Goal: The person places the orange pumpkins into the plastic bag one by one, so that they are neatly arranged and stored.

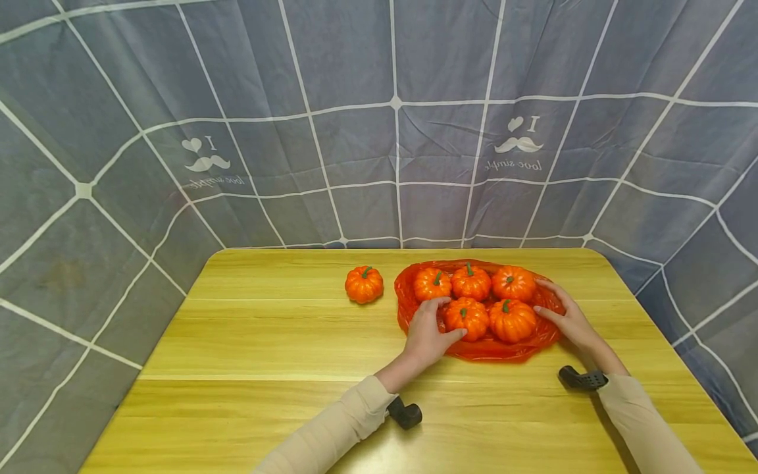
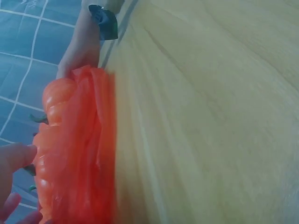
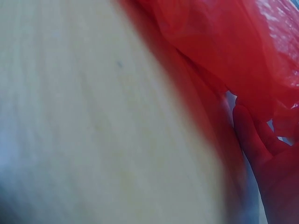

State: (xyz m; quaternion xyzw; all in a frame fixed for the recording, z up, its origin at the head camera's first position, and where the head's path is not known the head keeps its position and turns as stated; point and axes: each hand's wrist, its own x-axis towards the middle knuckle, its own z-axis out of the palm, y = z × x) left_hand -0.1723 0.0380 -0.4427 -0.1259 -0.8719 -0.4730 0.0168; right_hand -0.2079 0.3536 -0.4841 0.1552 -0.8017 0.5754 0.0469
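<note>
Several orange pumpkins with green stems sit together in an opened-out red plastic bag (image 1: 496,352) on the table. My left hand (image 1: 428,332) is at the bag's left side, its thumb and fingers spread around the near side of the front-left pumpkin (image 1: 466,318). On the opposite side, my right hand (image 1: 571,320) reaches over the bag's edge. Its fingertips are beside the back-right pumpkin (image 1: 514,284) and its thumb beside the front-right pumpkin (image 1: 512,321). In the right wrist view, red film (image 3: 224,51) surrounds part of that hand, and its fingertips are partly hidden.
A single pumpkin (image 1: 364,285) lies outside the bag, to its left near the table's back. The wooden table (image 1: 254,342) has rounded back corners. A grey-blue curtain with white lines (image 1: 355,151) hangs behind and at both sides. Each wrist carries a black device (image 1: 405,413).
</note>
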